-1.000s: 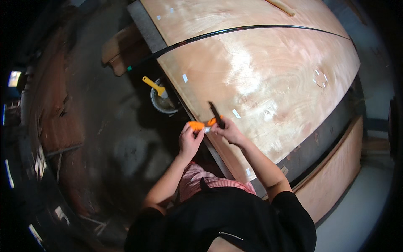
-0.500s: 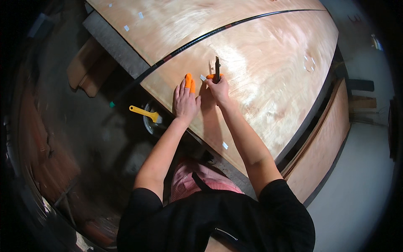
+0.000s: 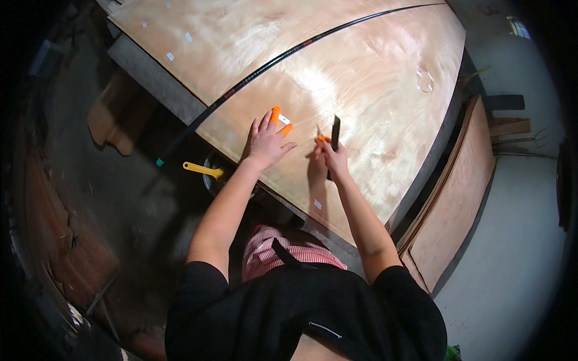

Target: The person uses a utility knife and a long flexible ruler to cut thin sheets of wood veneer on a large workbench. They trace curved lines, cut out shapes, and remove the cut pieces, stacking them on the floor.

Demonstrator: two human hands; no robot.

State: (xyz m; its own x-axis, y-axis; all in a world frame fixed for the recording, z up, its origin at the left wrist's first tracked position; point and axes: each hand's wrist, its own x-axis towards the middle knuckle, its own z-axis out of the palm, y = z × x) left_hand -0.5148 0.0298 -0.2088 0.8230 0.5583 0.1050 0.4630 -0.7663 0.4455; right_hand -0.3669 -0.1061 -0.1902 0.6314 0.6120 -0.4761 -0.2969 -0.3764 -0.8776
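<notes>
My left hand (image 3: 267,147) lies flat on a pale plywood sheet (image 3: 367,96), fingers spread. Orange finger cots cover two of its fingertips, which rest beside a small white sticker (image 3: 283,118). To the right, my right hand (image 3: 332,155) is closed round a dark utility knife (image 3: 335,133), whose black end points away from me. At least one finger of that hand wears an orange cot too. Another white sticker (image 3: 317,204) lies on the sheet near the front edge.
A long thin black pole (image 3: 271,64) crosses the sheet. Below its left edge, a yellow-handled scraper or brush (image 3: 201,169) rests in a round container (image 3: 211,183). More stickers (image 3: 170,56) dot the far left. Stacked curved sheets (image 3: 448,198) lean at the right.
My right hand has drawn back to the right with the knife, away from my left hand. The white sticker that was at my right fingertips now lies by my left fingers, which have spread.
</notes>
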